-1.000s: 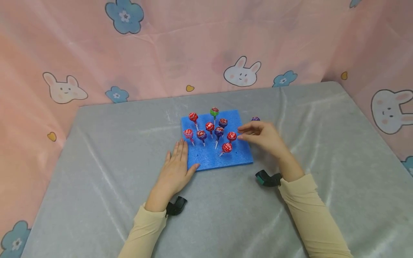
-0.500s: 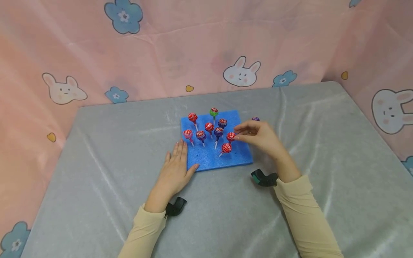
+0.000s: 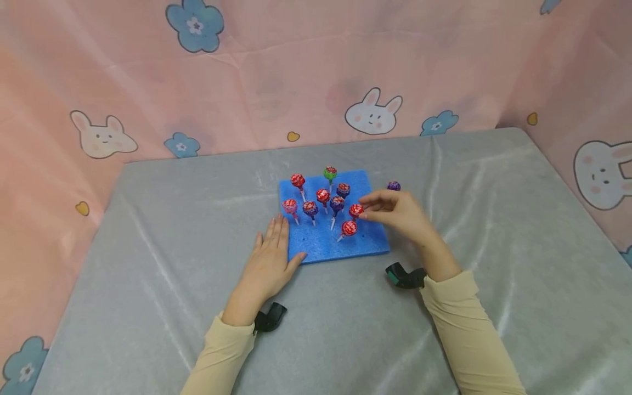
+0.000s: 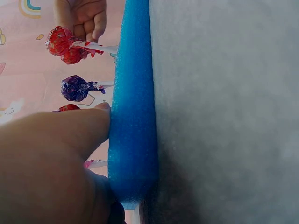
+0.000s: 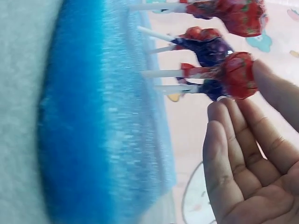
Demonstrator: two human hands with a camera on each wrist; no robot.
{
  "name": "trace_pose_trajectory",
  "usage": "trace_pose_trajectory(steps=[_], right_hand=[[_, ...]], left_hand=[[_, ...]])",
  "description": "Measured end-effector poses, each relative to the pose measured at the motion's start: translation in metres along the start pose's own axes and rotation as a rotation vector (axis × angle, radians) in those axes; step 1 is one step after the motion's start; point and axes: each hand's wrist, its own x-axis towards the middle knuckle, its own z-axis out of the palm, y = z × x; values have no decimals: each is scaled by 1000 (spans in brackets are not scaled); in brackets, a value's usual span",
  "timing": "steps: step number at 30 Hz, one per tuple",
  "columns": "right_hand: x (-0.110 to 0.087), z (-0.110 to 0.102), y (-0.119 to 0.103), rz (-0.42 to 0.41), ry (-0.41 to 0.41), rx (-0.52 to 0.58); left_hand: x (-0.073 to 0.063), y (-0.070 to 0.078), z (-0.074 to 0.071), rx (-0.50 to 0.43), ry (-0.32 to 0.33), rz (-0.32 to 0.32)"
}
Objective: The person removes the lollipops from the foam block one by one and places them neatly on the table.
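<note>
Several wrapped lollipops stand on white sticks in a blue foam board [image 3: 316, 249]. My right hand [image 3: 402, 216] is at the board's right side, pinching the wrapped head of a red lollipop [image 3: 355, 210] between thumb and index finger. In the right wrist view that red lollipop [image 5: 238, 77] has its stick still in the foam, and the other fingers spread below it. Flat against the board's left edge rests my left hand [image 3: 266, 260], fingers straight and thumb over the front corner. The left wrist view shows this thumb [image 4: 70, 130] on the foam.
Just beyond my right hand lies a purple lollipop [image 3: 393, 186], partly hidden, off the board. Near the pinched one stand a red lollipop [image 3: 348, 228] and a purple lollipop [image 3: 337, 204]. A grey cloth [image 3: 173, 247] covers the table; a pink curtain [image 3: 276, 71] hangs behind.
My right hand has moved slightly left from beside the red lollipop, and its thumb and index finger have come onto the candy. The left hand has stayed at the board's edge.
</note>
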Motion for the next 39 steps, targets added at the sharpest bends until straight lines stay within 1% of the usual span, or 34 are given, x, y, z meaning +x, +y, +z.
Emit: trace_pose_trajectory(steps=[7, 14, 21, 26, 34, 39], right_hand=[[3, 6, 9, -27, -19, 58], [3, 8, 10, -44, -32, 98], [3, 8, 10, -59, -22, 113], [2, 7, 7, -60, 1, 127], [-2, 0, 2, -11, 70, 166], [-4, -5, 1, -22, 102, 191]], left_hand=[[0, 1, 1, -2, 4, -2], [-1, 0, 0, -6, 6, -6], [0, 0, 1, -2, 8, -2], [0, 0, 2, -7, 12, 0], [0, 0, 2, -10, 16, -2], [0, 0, 2, -11, 18, 0]])
